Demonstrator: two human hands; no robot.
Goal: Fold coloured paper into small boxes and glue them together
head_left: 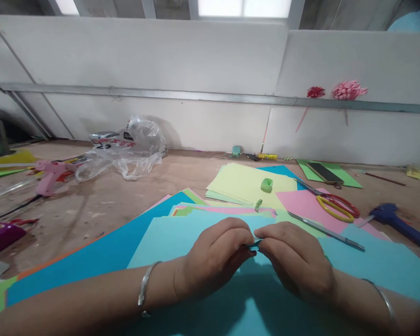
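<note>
My left hand [220, 254] and my right hand [295, 256] meet above a light blue sheet of paper [167, 238]. Between their fingertips is a small piece of blue paper [254, 244], pinched from both sides. Most of that piece is hidden by my fingers, so its full shape does not show. Both hands are closed, thumbs below and fingers curled on top. A utility knife [327, 232] lies just beyond my right hand. Past my fingertips, a small green folded paper piece [266, 185] and a green paper coil [258, 205] rest on pale yellow sheets [231, 184].
Red-and-yellow-handled scissors [336, 207] and a dark blue glue gun [402, 224] lie right. A phone [324, 173] rests on green paper behind. At left are a pink glue gun [50, 177], a purple tool [3, 238] and a plastic bag [129, 144]. Paper flowers [348, 91] hang on the wall.
</note>
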